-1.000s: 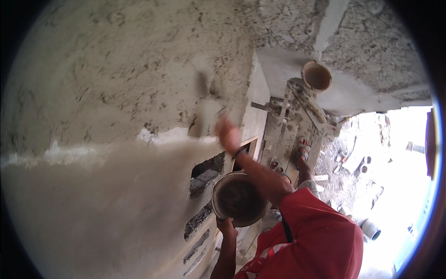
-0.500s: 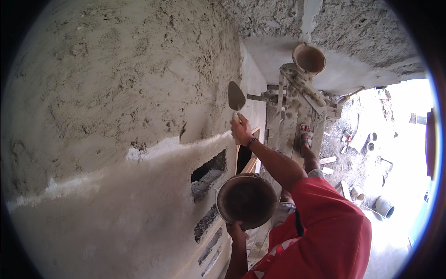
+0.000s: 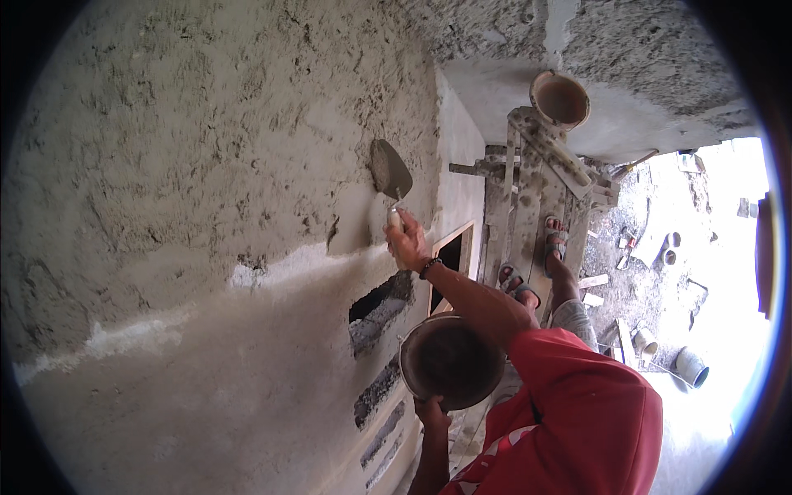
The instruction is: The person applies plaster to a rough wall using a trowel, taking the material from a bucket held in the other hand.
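My right hand (image 3: 406, 239), with a dark bracelet at the wrist, grips the handle of a pointed trowel (image 3: 398, 175). Its grey blade points away from me at the rough mortar wall (image 3: 247, 157), with a patch of grey mortar along its left side. Whether the blade touches the wall, I cannot tell. Lower down, my left hand (image 3: 433, 412) holds a round bucket (image 3: 407, 363) by its near rim. The inside of the bucket is dark, so its contents are hard to make out.
I stand on wooden scaffold planks (image 3: 528, 194). A second bucket (image 3: 538, 97) stands at their far end beside loose boards. The wall's smoother lower part has several rough holes (image 3: 381, 312) and a framed opening (image 3: 452, 256). Far below right lie buckets (image 3: 691, 367) and debris.
My right hand has carried the trowel left across the wall, and the blade has tilted, showing mortar on its left side. My left hand still holds the bucket. The view has shifted slightly.
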Action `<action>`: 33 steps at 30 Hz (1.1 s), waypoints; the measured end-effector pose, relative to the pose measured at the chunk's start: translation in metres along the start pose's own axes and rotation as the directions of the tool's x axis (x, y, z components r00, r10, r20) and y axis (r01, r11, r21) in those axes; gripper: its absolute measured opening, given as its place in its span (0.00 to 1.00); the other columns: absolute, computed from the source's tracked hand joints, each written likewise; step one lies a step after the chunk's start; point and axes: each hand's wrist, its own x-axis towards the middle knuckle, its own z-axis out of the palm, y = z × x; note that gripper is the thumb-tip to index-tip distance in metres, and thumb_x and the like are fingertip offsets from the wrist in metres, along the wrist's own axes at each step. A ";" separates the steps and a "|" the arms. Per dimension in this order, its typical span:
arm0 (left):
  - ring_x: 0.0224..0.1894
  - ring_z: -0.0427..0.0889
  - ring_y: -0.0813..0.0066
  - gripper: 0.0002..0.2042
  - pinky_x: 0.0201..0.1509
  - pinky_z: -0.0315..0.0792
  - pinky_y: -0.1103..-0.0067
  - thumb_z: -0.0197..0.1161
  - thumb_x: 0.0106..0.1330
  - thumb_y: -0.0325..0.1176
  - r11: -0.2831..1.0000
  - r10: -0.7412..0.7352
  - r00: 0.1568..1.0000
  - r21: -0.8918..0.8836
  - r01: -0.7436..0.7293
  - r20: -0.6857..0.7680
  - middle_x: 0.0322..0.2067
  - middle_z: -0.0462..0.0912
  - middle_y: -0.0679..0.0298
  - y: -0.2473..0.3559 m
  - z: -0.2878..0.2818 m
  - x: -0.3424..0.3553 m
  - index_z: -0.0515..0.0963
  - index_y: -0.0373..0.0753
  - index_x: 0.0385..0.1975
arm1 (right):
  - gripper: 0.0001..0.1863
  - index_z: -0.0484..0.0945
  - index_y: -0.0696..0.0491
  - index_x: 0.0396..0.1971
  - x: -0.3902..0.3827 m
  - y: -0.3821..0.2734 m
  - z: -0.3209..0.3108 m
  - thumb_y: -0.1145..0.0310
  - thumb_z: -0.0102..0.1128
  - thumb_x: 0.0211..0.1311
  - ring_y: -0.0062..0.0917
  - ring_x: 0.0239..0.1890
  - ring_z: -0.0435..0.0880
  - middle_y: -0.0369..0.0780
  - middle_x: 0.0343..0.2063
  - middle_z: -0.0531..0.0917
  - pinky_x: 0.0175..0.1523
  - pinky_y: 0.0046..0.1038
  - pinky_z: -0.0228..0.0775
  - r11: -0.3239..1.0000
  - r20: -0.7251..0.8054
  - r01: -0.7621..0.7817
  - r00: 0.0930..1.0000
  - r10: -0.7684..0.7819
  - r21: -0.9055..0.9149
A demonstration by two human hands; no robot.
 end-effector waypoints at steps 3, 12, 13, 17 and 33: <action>0.38 0.80 0.66 0.33 0.35 0.76 0.75 0.58 0.41 0.16 1.000 -0.008 1.000 -0.013 0.008 0.027 0.43 0.78 0.60 0.011 0.016 -0.002 0.70 0.38 0.55 | 0.17 0.72 0.56 0.51 -0.015 -0.012 0.004 0.69 0.55 0.62 0.19 0.16 0.73 0.35 0.18 0.74 0.20 0.25 0.67 0.999 0.049 -0.005 0.999 0.004 0.031; 0.43 0.78 0.68 0.32 0.45 0.73 0.75 0.56 0.41 0.15 0.996 0.054 0.994 0.068 -0.061 0.097 0.44 0.78 0.62 0.026 0.049 0.016 0.71 0.38 0.54 | 0.16 0.67 0.50 0.51 -0.078 -0.129 -0.032 0.67 0.50 0.64 0.24 0.17 0.74 0.39 0.24 0.76 0.21 0.28 0.70 0.781 0.347 -0.415 0.898 0.270 0.467; 0.43 0.78 0.68 0.32 0.46 0.73 0.75 0.56 0.41 0.15 0.997 0.038 0.994 0.061 -0.045 0.103 0.44 0.78 0.62 0.029 0.054 0.019 0.71 0.38 0.53 | 0.17 0.67 0.50 0.52 -0.081 -0.145 -0.041 0.67 0.49 0.63 0.24 0.18 0.74 0.39 0.25 0.76 0.21 0.28 0.70 0.762 0.331 -0.407 0.906 0.265 0.504; 0.41 0.80 0.67 0.30 0.38 0.78 0.70 0.56 0.43 0.14 0.988 0.110 0.980 0.089 -0.126 0.168 0.43 0.77 0.61 0.024 0.061 0.040 0.70 0.41 0.52 | 0.16 0.67 0.52 0.49 -0.066 -0.201 -0.095 0.69 0.49 0.59 0.24 0.19 0.75 0.39 0.25 0.76 0.21 0.26 0.70 0.936 -0.100 0.001 0.994 0.037 0.353; 0.34 0.81 0.70 0.34 0.27 0.75 0.76 0.57 0.41 0.16 0.993 0.074 0.989 0.084 -0.085 0.130 0.41 0.79 0.62 -0.008 0.066 0.034 0.70 0.44 0.56 | 0.22 0.69 0.54 0.55 0.167 -0.103 -0.101 0.59 0.52 0.67 0.36 0.31 0.81 0.47 0.36 0.82 0.38 0.33 0.75 0.379 -0.062 0.099 0.919 -0.390 -0.920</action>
